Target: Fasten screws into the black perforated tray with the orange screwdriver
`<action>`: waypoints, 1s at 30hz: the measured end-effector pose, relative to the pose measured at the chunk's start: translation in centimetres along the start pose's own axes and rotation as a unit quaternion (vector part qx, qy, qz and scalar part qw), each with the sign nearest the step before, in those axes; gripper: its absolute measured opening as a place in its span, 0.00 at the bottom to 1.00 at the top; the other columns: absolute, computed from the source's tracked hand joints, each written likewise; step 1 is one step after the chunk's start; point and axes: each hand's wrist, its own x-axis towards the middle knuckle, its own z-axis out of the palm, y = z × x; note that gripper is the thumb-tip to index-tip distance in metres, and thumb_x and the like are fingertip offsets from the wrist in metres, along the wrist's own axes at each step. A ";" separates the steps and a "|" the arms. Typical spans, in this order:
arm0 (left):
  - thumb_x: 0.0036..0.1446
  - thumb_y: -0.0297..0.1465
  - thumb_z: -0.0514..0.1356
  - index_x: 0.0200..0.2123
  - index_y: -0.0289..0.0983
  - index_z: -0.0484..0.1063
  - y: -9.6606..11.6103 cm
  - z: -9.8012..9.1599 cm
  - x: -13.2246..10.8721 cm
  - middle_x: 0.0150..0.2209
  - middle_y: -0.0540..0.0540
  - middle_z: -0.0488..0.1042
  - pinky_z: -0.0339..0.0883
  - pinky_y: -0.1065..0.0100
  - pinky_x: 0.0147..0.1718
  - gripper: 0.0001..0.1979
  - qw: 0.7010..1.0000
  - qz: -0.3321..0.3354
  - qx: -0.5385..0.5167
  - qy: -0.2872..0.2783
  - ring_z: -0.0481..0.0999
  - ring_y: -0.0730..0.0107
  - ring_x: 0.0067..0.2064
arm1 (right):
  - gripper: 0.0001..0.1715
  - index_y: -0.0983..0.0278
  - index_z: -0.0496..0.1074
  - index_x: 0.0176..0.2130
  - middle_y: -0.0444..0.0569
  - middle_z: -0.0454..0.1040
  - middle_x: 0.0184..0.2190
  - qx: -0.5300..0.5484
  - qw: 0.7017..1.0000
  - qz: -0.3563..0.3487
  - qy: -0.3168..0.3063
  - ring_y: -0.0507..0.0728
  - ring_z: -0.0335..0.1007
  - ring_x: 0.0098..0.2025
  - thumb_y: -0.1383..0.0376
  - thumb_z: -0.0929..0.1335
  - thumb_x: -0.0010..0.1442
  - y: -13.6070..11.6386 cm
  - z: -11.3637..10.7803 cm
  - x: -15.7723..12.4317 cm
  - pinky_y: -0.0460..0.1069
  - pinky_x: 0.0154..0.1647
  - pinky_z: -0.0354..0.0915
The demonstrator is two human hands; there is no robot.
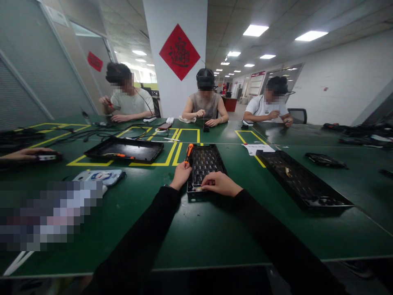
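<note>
A black rectangular tray (208, 157) with rows of small metallic-looking pieces on its floor lies lengthwise in front of me. My left hand (181, 176) is closed at its left side, holding an orange-and-black handled tool (189, 153) that points up and away; its exact kind does not show. Over the tray's near end, my right hand (221, 183) has its fingertips pinched together. Beside those fingertips is a small pale piece (198, 189), too small to name. Whether the fingers grip it is unclear.
Another black tray (139, 150) with orange items stands at the left, and a long black tray (302, 184) at the right. A white paper (258, 149) lies near it. A phone-like case (100, 176) and a co-worker's hand (26, 155) are left. Three people sit opposite.
</note>
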 end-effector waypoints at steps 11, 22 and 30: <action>0.41 0.21 0.53 0.16 0.38 0.46 0.2 0.0 -0.1 0.16 0.55 0.52 0.47 0.70 0.24 0.14 1.000 0.009 -0.002 0.003 0.54 0.77 0.22 | 0.10 0.64 0.75 0.35 0.47 0.75 0.31 -0.001 1.000 -0.015 0.004 0.51 0.68 0.31 0.60 0.68 0.55 0.0 -0.1 0.0 0.45 0.34 0.60; 0.41 0.22 0.52 0.17 0.37 0.47 0.0 -0.1 -0.1 0.17 0.55 0.53 0.48 0.71 0.25 0.14 1.000 0.008 -0.001 0.000 0.54 0.77 0.22 | 0.10 0.64 0.75 0.35 0.47 0.75 0.31 -0.017 1.000 -0.007 0.004 0.51 0.68 0.32 0.60 0.68 0.55 -0.2 -0.1 0.0 0.45 0.35 0.60; 0.41 0.22 0.53 0.17 0.37 0.46 0.0 0.0 0.0 0.17 0.55 0.53 0.46 0.71 0.25 0.14 1.000 0.008 0.026 0.008 0.54 0.77 0.22 | 0.10 0.64 0.76 0.34 0.47 0.75 0.30 -0.006 1.000 -0.013 0.005 0.51 0.67 0.31 0.61 0.69 0.53 -0.1 -0.1 0.0 0.45 0.34 0.59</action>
